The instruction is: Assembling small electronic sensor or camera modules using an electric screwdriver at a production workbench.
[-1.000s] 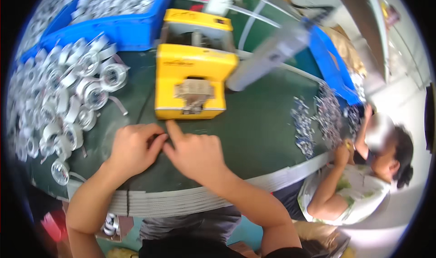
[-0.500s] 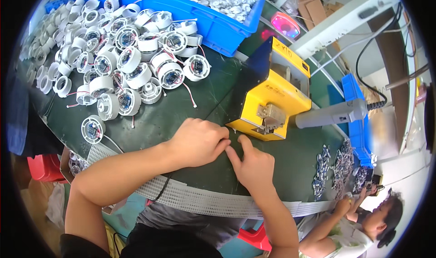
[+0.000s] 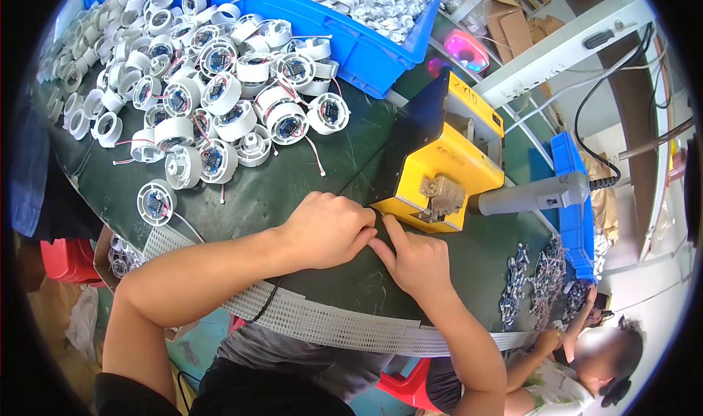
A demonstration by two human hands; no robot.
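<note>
Green desk (image 3: 307, 189) carries a yellow press machine (image 3: 447, 174) w/ a metal fitting at its front. Both hands meet just near of it: left hand (image 3: 329, 229) curled, fingertips pinched on sth too small to tell; right hand (image 3: 414, 258) w/ index finger stretched toward the machine's near edge, touching the left fingertips, grip on anything can't be told. White round lamp housings (image 3: 212, 108) piled far left; blue bin (image 3: 359, 28) of white parts beyond. Another person (image 3: 578, 357) sits near right.
</note>
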